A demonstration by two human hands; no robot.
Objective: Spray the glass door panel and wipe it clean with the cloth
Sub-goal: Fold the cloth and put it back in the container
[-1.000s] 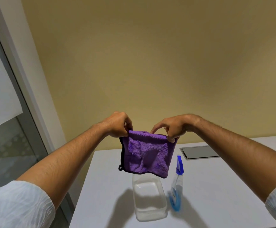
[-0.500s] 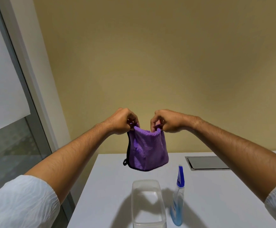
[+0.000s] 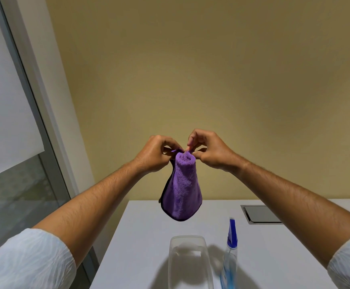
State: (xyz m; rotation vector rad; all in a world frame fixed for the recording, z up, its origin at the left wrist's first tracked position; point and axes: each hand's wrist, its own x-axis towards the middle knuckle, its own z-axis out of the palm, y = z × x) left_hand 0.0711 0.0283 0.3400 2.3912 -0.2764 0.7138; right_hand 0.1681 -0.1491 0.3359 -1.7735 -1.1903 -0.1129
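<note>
A purple cloth (image 3: 182, 192) with a dark edge hangs folded in the air above the white table (image 3: 140, 247). My left hand (image 3: 155, 155) and my right hand (image 3: 209, 151) pinch its top corners, which are brought together so the fingertips almost touch. A clear spray bottle (image 3: 230, 257) with a blue nozzle and blue liquid stands on the table below, to the right. The glass door panel (image 3: 13, 205) is at the far left, behind a grey frame, with a white blind covering its upper part.
A clear plastic container (image 3: 190, 265) stands on the table just left of the spray bottle. A grey recessed hatch (image 3: 259, 214) is set into the tabletop at the back right. A beige wall fills the view ahead.
My hands have moved together and upward, folding the spread cloth in half so its top corners meet. The view has tilted up slightly.
</note>
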